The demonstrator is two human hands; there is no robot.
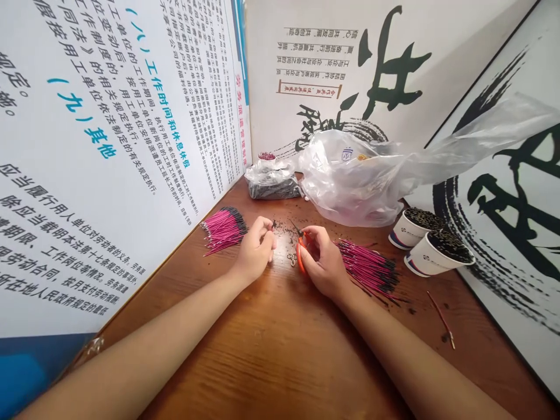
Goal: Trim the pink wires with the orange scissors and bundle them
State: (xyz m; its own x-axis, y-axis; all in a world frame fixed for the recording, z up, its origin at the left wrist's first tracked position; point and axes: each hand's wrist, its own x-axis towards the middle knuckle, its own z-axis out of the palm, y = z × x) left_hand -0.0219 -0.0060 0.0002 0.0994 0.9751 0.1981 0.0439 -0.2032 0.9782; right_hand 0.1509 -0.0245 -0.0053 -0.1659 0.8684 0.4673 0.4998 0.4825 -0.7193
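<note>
My right hand (324, 261) is closed around orange-handled scissors (300, 256). Their slim dark blades point up and to the left. Across a small gap, my left hand (256, 249) has its fingers pinched together, with a tiny dark piece (274, 224) at the fingertips; its kind is too small to make out. A bundle of thin pink strands with black ends (225, 228) lies just left of my left hand. Beside my right hand spreads a second pile of pink-and-black strands (367, 265). Dark crumbs are scattered around the scissor tips.
Two paper cups (422, 256) full of small dark pieces stand at the right. Behind my hands lie a large clear plastic bag (350, 181) and a smaller bag of dark material (273, 184). A single reddish strand (441, 321) rests on the wooden table (280, 350). Printed panels enclose it.
</note>
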